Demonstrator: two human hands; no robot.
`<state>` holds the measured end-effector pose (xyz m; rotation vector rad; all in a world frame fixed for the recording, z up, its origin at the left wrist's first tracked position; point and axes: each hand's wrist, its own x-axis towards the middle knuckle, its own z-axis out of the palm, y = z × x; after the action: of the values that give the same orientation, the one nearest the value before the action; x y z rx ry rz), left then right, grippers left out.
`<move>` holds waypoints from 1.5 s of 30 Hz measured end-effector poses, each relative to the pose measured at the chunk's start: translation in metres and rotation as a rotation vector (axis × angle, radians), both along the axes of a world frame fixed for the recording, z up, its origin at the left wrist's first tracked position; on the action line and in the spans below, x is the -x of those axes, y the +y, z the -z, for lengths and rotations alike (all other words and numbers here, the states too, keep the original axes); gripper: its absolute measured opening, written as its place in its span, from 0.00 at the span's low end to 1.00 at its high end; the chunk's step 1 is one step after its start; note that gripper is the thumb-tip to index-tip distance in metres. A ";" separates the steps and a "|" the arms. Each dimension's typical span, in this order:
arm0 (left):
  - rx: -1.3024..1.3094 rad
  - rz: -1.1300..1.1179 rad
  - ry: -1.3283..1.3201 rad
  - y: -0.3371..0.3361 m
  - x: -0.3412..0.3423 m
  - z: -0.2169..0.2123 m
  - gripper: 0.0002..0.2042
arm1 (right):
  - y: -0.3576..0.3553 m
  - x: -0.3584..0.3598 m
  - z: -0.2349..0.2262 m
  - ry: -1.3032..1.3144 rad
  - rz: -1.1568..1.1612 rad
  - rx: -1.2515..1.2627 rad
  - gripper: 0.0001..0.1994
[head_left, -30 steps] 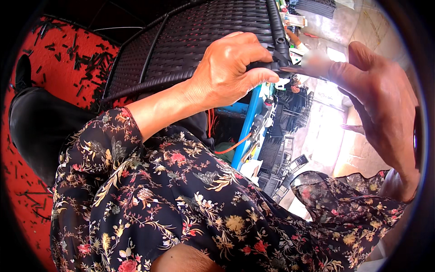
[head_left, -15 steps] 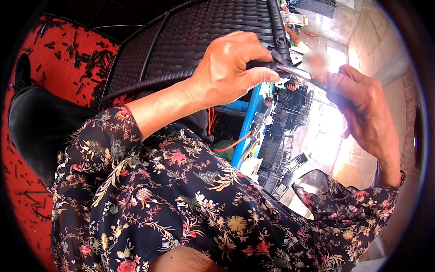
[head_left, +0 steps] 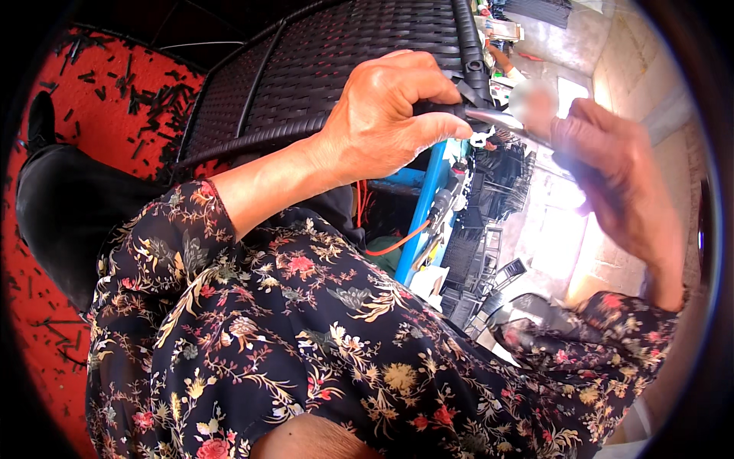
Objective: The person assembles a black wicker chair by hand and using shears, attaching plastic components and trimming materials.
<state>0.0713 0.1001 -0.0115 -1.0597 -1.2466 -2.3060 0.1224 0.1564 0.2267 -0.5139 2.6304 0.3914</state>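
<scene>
My left hand point(head_left: 390, 115) is closed on the corner of a black woven rattan panel point(head_left: 321, 69), pinching a dark weaving strip at its edge. My right hand point(head_left: 612, 180) is closed around a thin metal tool point(head_left: 497, 118) whose tip reaches toward the same corner, right beside the left fingers. The right hand is blurred. Both forearms wear dark floral sleeves.
A red mat point(head_left: 46, 122) strewn with several short black strip offcuts lies at left. A blue metal post point(head_left: 424, 206) with an orange cable point(head_left: 390, 245) stands below the panel. Stacks of dark woven pieces point(head_left: 497, 229) sit on a bright floor at right.
My right hand has dropped from an open, raised pose and closed on the tool, bringing it in to the panel corner. The left hand has kept its grip.
</scene>
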 end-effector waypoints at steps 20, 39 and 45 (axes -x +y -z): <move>-0.004 0.057 -0.081 0.003 -0.009 0.010 0.07 | 0.013 -0.026 0.027 0.153 -0.066 -0.112 0.21; -0.031 0.086 -0.067 0.005 -0.006 0.005 0.08 | 0.019 0.031 0.045 0.161 0.526 0.519 0.17; -0.004 0.026 -0.046 0.005 -0.003 0.007 0.08 | 0.006 0.040 0.061 0.016 0.524 0.443 0.13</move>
<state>0.0744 0.1054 -0.0187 -1.0323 -1.2517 -2.3644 0.0828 0.1625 0.1653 0.0664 2.7333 -0.3559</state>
